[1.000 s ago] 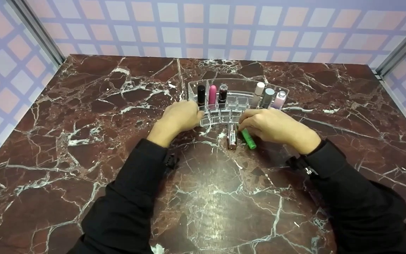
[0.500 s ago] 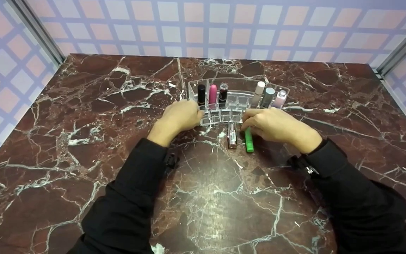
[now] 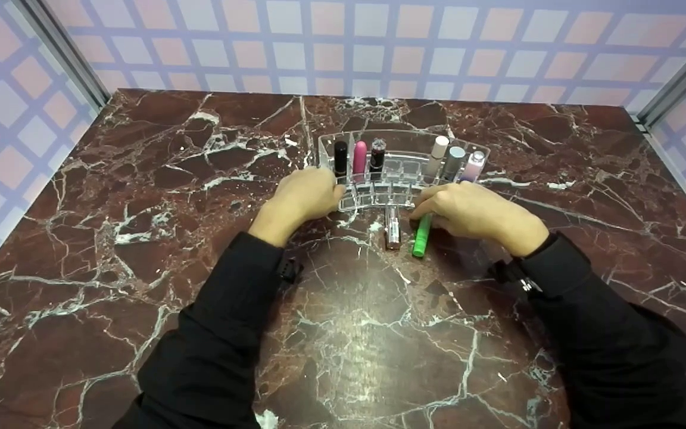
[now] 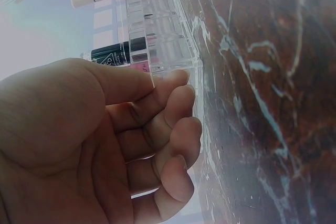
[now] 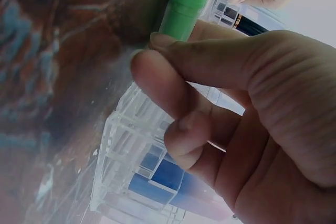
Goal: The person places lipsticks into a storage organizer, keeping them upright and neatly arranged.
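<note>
My left hand [image 3: 307,193] grips the left front corner of a clear plastic lipstick organizer [image 3: 402,167]; in the left wrist view its curled fingers [image 4: 178,135] and thumb close on that corner. My right hand [image 3: 468,211] is in front of the organizer's right half. Its thumb and index finger pinch one end of a bright green cosmetic tube [image 3: 421,238], whose other end points toward me. The right wrist view shows the fingertips at the end of the green tube [image 5: 189,3]. Left of it, a shiny lipstick tube [image 3: 392,229] lies on the table against the organizer's front.
Standing in the organizer's left slots are a black tube [image 3: 340,159], a pink tube [image 3: 359,159] and a dark clear-topped tube [image 3: 377,159]. On its right side are a white-capped tube [image 3: 437,156], a grey one [image 3: 454,162] and a pinkish one [image 3: 474,165]. Patterned panels [image 3: 373,47] wall the marble table.
The green tube has turned: its near end has swung from the right round to the left. My right hand has shifted slightly to the right. My left hand has stayed on the organizer.
</note>
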